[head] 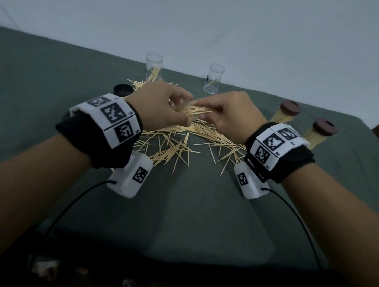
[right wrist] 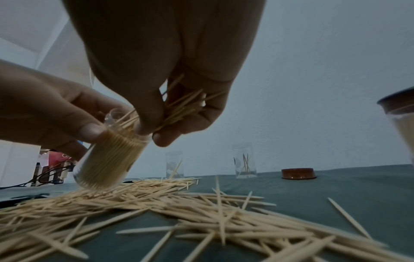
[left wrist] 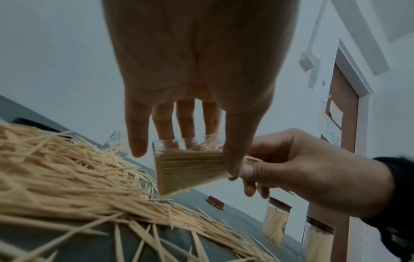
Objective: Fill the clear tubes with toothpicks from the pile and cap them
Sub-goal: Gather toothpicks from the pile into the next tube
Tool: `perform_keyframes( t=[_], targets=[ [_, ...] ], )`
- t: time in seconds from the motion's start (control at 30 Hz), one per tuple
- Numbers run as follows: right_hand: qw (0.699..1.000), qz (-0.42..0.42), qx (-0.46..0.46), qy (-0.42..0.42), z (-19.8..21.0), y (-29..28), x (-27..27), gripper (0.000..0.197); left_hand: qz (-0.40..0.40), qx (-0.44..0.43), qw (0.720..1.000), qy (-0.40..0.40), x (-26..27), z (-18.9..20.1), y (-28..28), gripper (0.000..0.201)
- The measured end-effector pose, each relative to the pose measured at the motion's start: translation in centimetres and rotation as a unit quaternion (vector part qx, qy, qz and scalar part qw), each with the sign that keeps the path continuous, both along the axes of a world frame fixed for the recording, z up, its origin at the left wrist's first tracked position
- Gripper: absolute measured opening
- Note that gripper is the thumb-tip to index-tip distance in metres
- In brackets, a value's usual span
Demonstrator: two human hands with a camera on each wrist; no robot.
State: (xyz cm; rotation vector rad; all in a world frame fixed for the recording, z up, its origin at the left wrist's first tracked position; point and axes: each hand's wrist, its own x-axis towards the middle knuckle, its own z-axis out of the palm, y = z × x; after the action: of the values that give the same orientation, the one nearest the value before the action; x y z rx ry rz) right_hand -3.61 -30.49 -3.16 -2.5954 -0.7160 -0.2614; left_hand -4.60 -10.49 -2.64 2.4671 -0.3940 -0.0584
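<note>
Filling a clear tube over the toothpick pile.

The left hand (head: 162,106) grips a tilted clear tube (right wrist: 107,159), nearly full, thumb and fingers curled round its wall, just above the pile (head: 184,140) on the green cloth (head: 202,210). The right hand (head: 236,117) pinches a bundle of toothpicks (right wrist: 186,106) at the tube's open mouth; whether their tips are already inside is hard to tell. Beyond stand two open tubes (head: 153,68) (head: 213,78) holding a few picks; at right, two filled, capped tubes (head: 285,113) (head: 318,133).

Capped tube (right wrist: 401,120) cut off rightward
</note>
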Motion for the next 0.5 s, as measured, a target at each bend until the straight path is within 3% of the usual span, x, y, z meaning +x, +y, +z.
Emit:
perform_keyframes(
  t=[0.17, 0.37, 0.5],
  targets=[
    [0.999, 0.002, -0.032, -0.016, 0.26, 0.12, -0.21, 0.021, -0.01, 0.011, 1.0, 0.004, 0.01, -0.01, -0.19, 0.063],
    [0.997, -0.006, -0.077, -0.012, 0.22, 0.37, -0.1, 0.028, -0.004, 0.001, 1.0, 0.006, 0.06, -0.28, -0.16, 0.062],
    [0.999, 0.002, -0.047, -0.028, 0.35, 0.55, -0.05, 0.026, -0.014, 0.002, 1.0, 0.004, -0.09, -0.19, -0.31, 0.055]
  ],
)
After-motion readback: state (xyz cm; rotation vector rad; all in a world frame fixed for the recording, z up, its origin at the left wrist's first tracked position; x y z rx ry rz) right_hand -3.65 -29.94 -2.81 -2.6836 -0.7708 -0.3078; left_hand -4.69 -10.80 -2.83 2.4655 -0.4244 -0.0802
